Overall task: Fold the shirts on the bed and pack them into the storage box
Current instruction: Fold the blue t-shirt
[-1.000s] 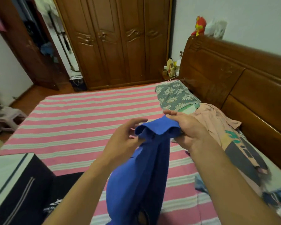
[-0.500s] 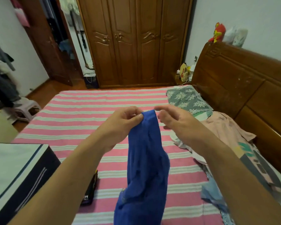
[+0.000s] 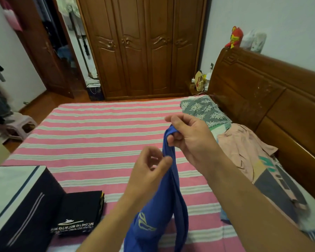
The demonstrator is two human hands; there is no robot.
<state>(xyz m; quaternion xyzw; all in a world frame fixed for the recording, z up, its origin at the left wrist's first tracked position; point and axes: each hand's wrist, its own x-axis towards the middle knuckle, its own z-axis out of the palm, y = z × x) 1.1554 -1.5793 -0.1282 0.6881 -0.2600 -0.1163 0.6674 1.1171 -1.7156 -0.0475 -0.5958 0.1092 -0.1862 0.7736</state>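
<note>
A blue shirt with a yellow-green print hangs bunched over the pink striped bed. My right hand pinches its top end between thumb and fingers. Lower down, my left hand has loosely curled fingers; its thumb touches the shirt's edge and nothing lies between its fingers. The dark storage box with a white top stands at the lower left. A folded black shirt with white print lies against it. Unfolded shirts, a peach one on top, are piled at the right.
A floral green pillow lies by the wooden headboard. A wooden wardrobe stands beyond the bed's far side. A small stool is on the floor at the left.
My left hand has let go of the shirt's top and dropped lower along its edge. My right hand has taken the top end in a pinch.
</note>
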